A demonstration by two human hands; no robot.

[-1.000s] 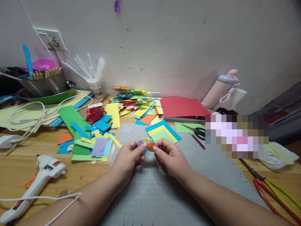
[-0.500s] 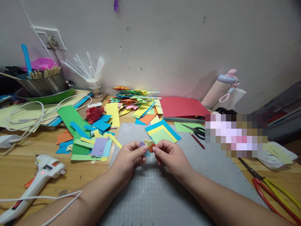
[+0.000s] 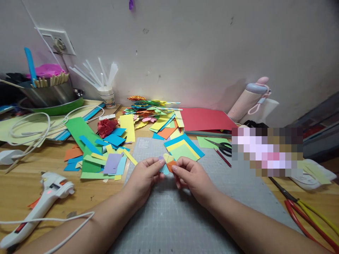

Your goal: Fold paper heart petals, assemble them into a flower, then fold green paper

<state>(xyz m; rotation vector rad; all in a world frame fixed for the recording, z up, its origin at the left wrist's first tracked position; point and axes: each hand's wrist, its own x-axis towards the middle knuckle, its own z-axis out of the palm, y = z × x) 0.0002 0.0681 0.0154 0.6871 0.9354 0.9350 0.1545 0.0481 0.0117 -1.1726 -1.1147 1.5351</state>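
Note:
Between my hands, above the grey cutting mat (image 3: 169, 222), is a small paper flower (image 3: 166, 164) with yellow, orange, light blue and purple petals. My left hand (image 3: 147, 174) pinches its purple side between thumb and fingers. On the other side, my right hand (image 3: 194, 176) pinches the orange petal. The flower faces up toward me, its petals spread round a centre. Just behind it lies a stack of square papers (image 3: 184, 146) in blue, yellow and green.
Coloured paper strips (image 3: 112, 164) are heaped at left, near a white glue gun (image 3: 39, 208) with its cord. Black scissors (image 3: 224, 146) and a red pencil (image 3: 222, 157) lie at right, with red-and-yellow-handled pliers-like scissors (image 3: 293, 203) nearer. Finished paper flowers (image 3: 143, 106) are piled by the wall.
The paper flower has tilted and opened flatter toward me, showing more of its light blue and orange petals. Both hands keep their pinch in nearly the same place.

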